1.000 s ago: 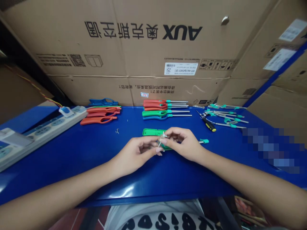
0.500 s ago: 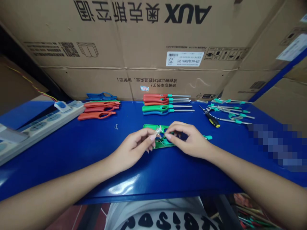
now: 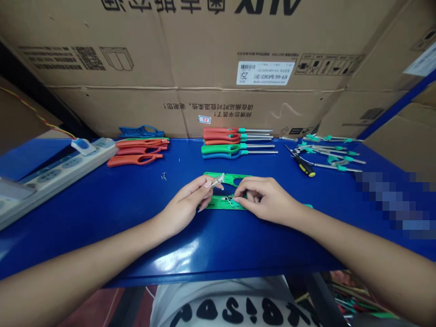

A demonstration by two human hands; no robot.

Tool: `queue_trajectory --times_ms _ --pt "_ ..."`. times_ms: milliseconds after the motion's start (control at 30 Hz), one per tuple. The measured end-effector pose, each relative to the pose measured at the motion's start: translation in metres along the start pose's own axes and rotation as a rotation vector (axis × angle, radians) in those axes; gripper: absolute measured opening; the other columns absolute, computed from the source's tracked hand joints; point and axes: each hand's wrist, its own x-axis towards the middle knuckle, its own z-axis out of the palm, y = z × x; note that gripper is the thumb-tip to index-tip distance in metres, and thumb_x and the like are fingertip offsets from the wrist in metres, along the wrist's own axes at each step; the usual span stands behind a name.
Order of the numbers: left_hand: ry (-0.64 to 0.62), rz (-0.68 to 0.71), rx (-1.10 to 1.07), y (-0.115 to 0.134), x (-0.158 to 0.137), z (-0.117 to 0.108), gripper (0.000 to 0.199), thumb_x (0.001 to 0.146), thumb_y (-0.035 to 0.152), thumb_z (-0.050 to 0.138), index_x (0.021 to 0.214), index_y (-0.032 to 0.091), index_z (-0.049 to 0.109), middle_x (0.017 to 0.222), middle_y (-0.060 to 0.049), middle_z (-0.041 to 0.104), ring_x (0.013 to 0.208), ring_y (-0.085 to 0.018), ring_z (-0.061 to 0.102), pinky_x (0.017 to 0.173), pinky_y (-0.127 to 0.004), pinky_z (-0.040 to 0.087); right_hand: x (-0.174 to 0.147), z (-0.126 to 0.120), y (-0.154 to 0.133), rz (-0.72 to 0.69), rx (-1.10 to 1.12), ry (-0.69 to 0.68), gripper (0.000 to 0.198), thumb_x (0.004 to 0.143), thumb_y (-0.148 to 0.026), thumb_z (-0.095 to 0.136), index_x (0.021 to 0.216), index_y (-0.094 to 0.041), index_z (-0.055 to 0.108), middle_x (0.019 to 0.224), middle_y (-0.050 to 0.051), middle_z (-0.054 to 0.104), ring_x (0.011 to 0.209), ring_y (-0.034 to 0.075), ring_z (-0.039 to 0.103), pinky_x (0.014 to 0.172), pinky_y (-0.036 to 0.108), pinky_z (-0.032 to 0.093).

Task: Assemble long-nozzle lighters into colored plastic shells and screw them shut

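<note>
My left hand [image 3: 190,195] pinches a small clear tube with a white tip [image 3: 218,180], held tilted above the table. Beneath the fingers lie two open halves of a green lighter casing. The far half [image 3: 213,174] has an oval finger hole. On the near half [image 3: 218,203] sit a teal part and a loop of thin white wire [image 3: 231,202]. My right hand [image 3: 262,197] is closed at the right of that wire, fingertips low over the near half; what they grip is hidden. A green tip [image 3: 308,206] shows past the right wrist.
Assembled stick lighters [image 3: 238,149] lie in a row behind. Red casings [image 3: 136,159] and blue ones [image 3: 141,131] are at left, near a power strip [image 3: 64,172]. A screwdriver [image 3: 304,165] and metal rods with teal parts [image 3: 337,156] lie right. A large carton [image 3: 204,77] backs the table.
The left hand has moved slightly left and away from the right hand with the tube. More of both green casing halves shows between the hands. The camera view has tilted down a little.
</note>
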Motion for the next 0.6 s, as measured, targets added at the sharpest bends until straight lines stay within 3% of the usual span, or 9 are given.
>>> queue_trajectory --times_ms 200,333,467,600 --pt "0.016 -0.053 0.022 0.002 -0.002 0.002 0.031 0.097 0.047 0.053 0.100 0.016 0.053 0.063 0.008 0.035 0.055 -0.009 0.030 0.050 -0.024 0.024 -0.001 0.002 -0.004 0.122 0.146 -0.012 0.009 0.088 -0.021 0.065 0.082 -0.015 0.068 0.077 0.000 0.065 0.046 0.003 0.049 0.047 0.018 0.040" --pt "0.037 -0.030 0.047 0.000 -0.003 0.003 0.032 0.094 0.048 0.059 0.104 0.018 0.052 0.065 0.009 0.035 0.054 -0.008 0.031 0.050 -0.023 0.025 0.000 0.002 -0.004 0.125 0.176 -0.022 0.007 0.085 -0.021 0.068 0.080 -0.016 0.069 0.075 0.000 0.064 0.051 0.004 0.052 0.048 0.017 0.039" --pt "0.028 -0.018 0.088 0.000 -0.003 0.002 0.030 0.094 0.047 0.060 0.100 0.018 0.053 0.063 0.009 0.040 0.052 -0.008 0.036 0.049 -0.021 0.029 0.003 0.000 0.001 0.256 0.347 -0.095 0.017 0.086 -0.032 0.070 0.085 -0.015 0.067 0.058 -0.004 0.058 0.044 0.006 0.051 0.043 0.017 0.040" --pt "0.017 -0.017 0.166 0.002 -0.001 0.001 0.031 0.092 0.045 0.062 0.098 0.015 0.059 0.067 0.006 0.050 0.052 -0.007 0.043 0.049 -0.021 0.033 0.005 -0.002 0.006 0.360 0.502 -0.136 0.029 0.084 -0.043 0.072 0.089 -0.015 0.065 0.054 -0.005 0.056 0.042 0.008 0.052 0.041 0.019 0.045"
